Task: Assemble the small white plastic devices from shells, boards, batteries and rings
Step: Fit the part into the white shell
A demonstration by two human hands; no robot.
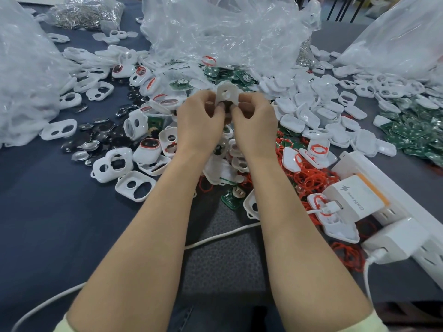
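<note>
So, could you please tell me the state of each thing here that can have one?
white shell, held above the parts pile between both hands
left hand, pinching the white shell
right hand, pinching the same shell
charger, plugged into the power strip
red rings, loose in a heap
green boards, loose in a pile

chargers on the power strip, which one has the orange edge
The farther charger, printed with a lightning bolt; the nearer charger is plain white.
</note>
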